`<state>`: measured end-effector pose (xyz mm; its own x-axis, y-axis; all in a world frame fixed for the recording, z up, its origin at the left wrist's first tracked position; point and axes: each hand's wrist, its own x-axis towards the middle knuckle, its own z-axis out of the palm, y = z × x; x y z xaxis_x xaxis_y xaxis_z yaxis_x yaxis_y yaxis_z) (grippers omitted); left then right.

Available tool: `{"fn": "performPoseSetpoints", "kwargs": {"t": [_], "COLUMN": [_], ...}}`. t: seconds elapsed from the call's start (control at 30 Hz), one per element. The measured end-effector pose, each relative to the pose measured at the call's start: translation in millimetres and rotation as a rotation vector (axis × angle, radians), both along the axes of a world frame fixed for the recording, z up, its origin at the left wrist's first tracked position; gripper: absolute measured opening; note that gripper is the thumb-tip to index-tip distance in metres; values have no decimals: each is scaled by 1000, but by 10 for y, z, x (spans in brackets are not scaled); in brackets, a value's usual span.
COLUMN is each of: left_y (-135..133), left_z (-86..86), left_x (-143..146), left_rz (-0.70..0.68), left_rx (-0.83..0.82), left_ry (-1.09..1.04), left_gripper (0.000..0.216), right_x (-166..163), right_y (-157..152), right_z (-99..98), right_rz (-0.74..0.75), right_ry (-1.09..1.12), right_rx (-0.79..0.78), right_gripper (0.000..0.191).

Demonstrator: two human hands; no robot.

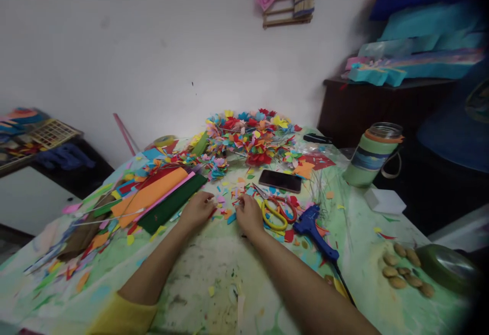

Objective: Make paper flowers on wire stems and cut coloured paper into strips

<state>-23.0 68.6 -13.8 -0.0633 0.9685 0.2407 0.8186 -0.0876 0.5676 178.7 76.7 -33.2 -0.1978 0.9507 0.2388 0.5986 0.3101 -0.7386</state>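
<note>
My left hand [197,208] is low over the table with its fingers curled and pinched, and a small whitish bit may be at the fingertips. Opposite it, my right hand [249,215] is also closed, its fingertips bent inward; what they hold is too small to make out. Scraps of coloured paper [220,200] lie between the two hands. Just right of my right hand are scissors [275,215] with yellow and red handles. Rolls of orange crepe paper [155,195] and dark green crepe paper [173,203] lie left of my left hand.
A heap of paper flowers [252,134] is at the back. A phone [280,180], a blue glue gun [315,231] with its cord, and thin wires [319,187] lie rightward. Beyond are a green bottle [367,159], a white block [385,201], nuts [401,271] and green tape [445,269].
</note>
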Motion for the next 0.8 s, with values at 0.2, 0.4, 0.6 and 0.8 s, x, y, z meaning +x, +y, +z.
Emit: {"fn": "performPoseSetpoints", "kwargs": {"t": [0.2, 0.4, 0.6, 0.8], "left_y": [-120, -54, -80, -158], "left_z": [-23, -47, 36, 366], "left_x": [-4, 162, 330, -134], "left_rz": [-91, -169, -236, -120], "left_rx": [-96, -100, -52, 6], "left_ry": [193, 84, 8, 135], "left_gripper": [18, 13, 14, 16], "right_x": [13, 25, 45, 48], "right_y": [-10, -18, -5, 49], "right_z": [11, 10, -36, -140], "right_rz": [21, 45, 75, 117], "right_ry": [2, -13, 5, 42], "right_rx": [16, 42, 47, -8], "right_gripper": [30, 21, 24, 30]}}
